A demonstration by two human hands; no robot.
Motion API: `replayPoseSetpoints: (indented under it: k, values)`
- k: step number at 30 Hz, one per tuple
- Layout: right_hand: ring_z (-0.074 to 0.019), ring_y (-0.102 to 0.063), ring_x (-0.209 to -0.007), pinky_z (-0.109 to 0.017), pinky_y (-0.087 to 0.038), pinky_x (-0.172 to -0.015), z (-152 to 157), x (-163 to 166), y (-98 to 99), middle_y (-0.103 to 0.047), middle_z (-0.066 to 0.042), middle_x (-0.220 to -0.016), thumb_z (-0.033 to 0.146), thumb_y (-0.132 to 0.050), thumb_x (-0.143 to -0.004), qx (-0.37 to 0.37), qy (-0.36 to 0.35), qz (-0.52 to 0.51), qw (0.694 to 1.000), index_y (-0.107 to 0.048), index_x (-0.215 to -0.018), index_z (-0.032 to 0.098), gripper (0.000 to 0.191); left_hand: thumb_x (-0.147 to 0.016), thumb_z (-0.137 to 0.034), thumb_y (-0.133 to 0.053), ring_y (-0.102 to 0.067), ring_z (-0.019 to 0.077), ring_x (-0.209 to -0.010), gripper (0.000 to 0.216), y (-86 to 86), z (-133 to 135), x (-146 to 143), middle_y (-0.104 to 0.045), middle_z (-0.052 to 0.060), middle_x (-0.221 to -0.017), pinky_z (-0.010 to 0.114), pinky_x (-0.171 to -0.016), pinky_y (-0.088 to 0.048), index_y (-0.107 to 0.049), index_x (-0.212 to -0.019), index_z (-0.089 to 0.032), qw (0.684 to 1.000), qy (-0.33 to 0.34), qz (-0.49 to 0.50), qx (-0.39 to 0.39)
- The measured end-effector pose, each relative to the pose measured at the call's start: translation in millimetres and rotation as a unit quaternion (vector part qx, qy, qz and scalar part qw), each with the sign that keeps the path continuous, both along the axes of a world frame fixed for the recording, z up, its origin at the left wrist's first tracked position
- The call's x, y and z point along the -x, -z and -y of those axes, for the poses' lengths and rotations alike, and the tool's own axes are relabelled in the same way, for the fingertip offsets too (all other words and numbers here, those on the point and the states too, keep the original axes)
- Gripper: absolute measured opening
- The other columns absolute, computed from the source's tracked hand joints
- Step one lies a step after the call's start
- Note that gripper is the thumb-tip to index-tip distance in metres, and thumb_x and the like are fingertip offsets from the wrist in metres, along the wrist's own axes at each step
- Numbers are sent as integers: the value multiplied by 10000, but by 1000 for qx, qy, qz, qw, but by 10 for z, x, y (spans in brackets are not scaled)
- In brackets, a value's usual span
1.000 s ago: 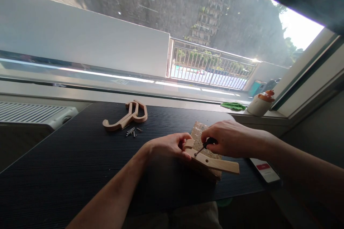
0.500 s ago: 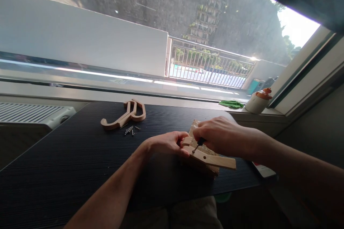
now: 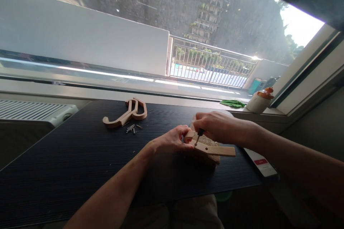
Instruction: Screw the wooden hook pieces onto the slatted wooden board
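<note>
My right hand (image 3: 211, 124) is closed round the dark handle of a screwdriver (image 3: 199, 135). The screwdriver's thin shaft slants down to a screw or hole in a pale wooden hook (image 3: 220, 151). A second hole shows farther along that piece. My left hand (image 3: 178, 139) pinches the curved end of the wooden hook, thumb at the near side. Beneath the hook lies a rough brown block (image 3: 205, 141), partly covered by it and by my right hand. The tip's exact seat is too small to make out.
Other wooden hooks (image 3: 131, 112) lie at the back left of the dark table (image 3: 80, 150), with several loose screws (image 3: 131, 128) beside them. A phone (image 3: 260, 162) rests under my right forearm. A green cloth (image 3: 232, 103) and a white bottle (image 3: 259, 101) stand along the windowsill.
The wooden hook has turned slightly, its straight end now higher in view. Both hands keep their holds, and more of the phone shows. The whole view has shifted a little.
</note>
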State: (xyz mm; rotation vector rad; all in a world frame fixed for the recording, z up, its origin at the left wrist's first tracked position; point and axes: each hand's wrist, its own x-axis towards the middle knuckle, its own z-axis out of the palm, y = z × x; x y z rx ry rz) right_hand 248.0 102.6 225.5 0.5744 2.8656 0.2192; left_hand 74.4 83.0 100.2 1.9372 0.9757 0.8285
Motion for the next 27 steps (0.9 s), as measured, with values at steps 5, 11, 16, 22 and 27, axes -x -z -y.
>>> replayPoseSetpoints:
  k: [5, 11, 16, 22, 27]
  values:
    - [-130, -517, -738, -230, -304, -596, -61, 42, -11, -568, -52, -939, 134, -490, -770, 2, -12, -15, 1000, -610, -915, 180, 194, -703, -322, -580, -395, 78, -577, 224, 68, -17, 29, -439, -32, -682, 201, -514, -330, -498, -825, -153, 999, -34, -12, 25]
    - [-132, -530, -741, -227, -314, -602, -66, 30, -25, -564, -46, -948, 151, -493, -777, 1, 3, -13, 1000, -603, -955, 207, 217, -592, -324, -691, -436, 206, -1008, 267, 12, -30, 53, -509, 46, -1004, 290, -877, -359, -609, -799, -176, 986, -97, -80, -113]
    - [-119, -538, -712, -220, -296, -564, -6, 8, -48, -566, -27, -926, 173, -487, -788, -17, 13, 12, 1000, -608, -933, 242, 201, -617, -360, -685, -461, 184, -956, 268, -31, -6, 17, -504, 45, -1016, 288, -868, -361, -610, -800, -178, 988, -47, -92, -116]
    - [-135, -551, -716, -223, -280, -549, 30, 5, -48, -606, -25, -852, 184, -498, -778, -25, 19, 35, 999, -635, -900, 245, 194, -601, -402, -696, -422, 210, -991, 362, -8, 11, -45, -514, 39, -1005, 311, -887, -322, -607, -890, -202, 984, -57, -115, -125]
    - [-142, -555, -718, -228, -283, -555, -1, 13, -39, -620, -30, -826, 177, -492, -777, -29, 15, 44, 998, -644, -875, 234, 189, -633, -367, -674, -428, 201, -965, 265, -8, 7, -75, -562, 16, -889, 299, -869, -315, -608, -829, -201, 987, -41, -108, -112]
